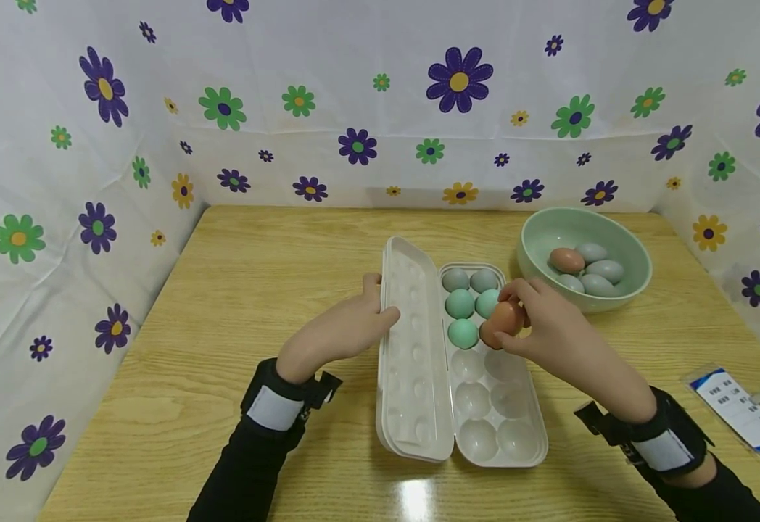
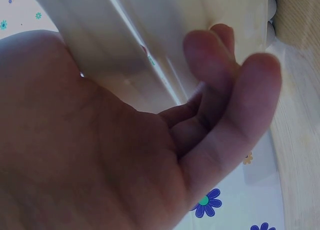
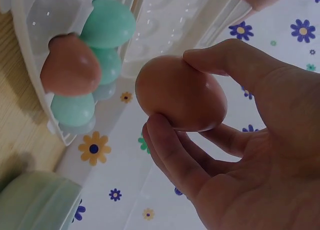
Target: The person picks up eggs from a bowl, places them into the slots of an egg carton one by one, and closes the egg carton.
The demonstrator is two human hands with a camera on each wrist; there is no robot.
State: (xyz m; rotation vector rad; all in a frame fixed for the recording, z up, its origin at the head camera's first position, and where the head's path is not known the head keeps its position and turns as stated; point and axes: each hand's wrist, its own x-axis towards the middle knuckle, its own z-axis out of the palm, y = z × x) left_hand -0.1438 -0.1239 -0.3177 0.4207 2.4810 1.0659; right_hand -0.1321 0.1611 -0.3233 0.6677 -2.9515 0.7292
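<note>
My right hand [image 1: 552,322] pinches a brown egg [image 3: 180,93] between thumb and fingertips, above the right column of the white egg carton [image 1: 533,453]. A second brown egg [image 3: 72,65] sits in the carton's third row, partly behind the held one in the head view. Beside and behind it lie green eggs [image 1: 463,333] and, in the far row, grey-blue eggs [image 1: 455,280]. My left hand [image 1: 341,326] holds the raised carton lid [image 1: 412,362] by its left edge, thumb over the edge and other fingers behind. The nearer cups have no eggs.
A pale green bowl [image 1: 529,250] stands at the back right, holding several grey-blue eggs [image 1: 605,270] and one brown egg [image 1: 566,259]. A card in a clear sleeve [image 1: 739,407] lies at the right. Flower-printed cloth [image 1: 354,72] walls in the wooden table [image 1: 256,275].
</note>
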